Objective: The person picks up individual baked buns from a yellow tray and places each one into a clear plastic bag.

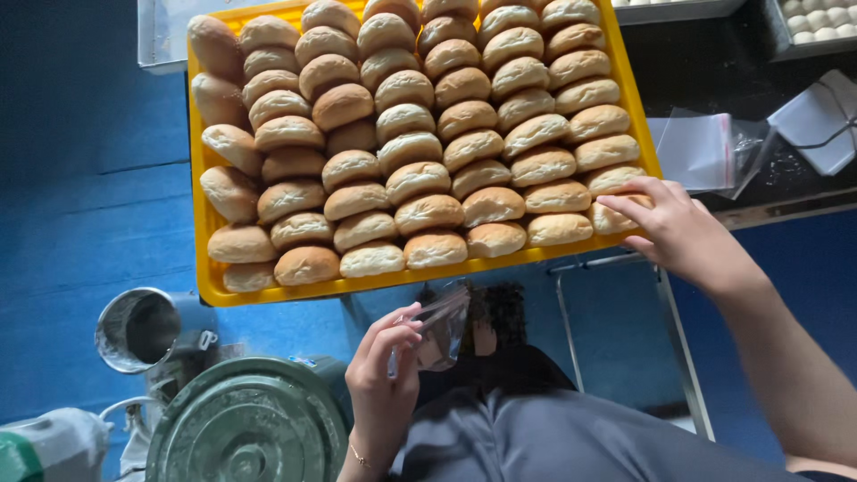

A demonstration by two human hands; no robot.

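Observation:
A yellow tray [200,205] packed with several rows of baked bread rolls [420,178] fills the upper middle of the head view. My right hand [678,230] rests at the tray's near right corner, fingers spread over the end roll [610,217] there. My left hand [384,370] is below the tray's front edge, pinching a small clear plastic bag [444,326] that hangs open and looks empty. My grey-clad lap [536,437] is beneath both hands.
A stack of clear plastic bags [701,152] lies on the dark table right of the tray. A round green lid [245,424] and a metal cup [138,328] sit at lower left. Trays of pale dough balls [817,20] stand at top right. Blue floor surrounds.

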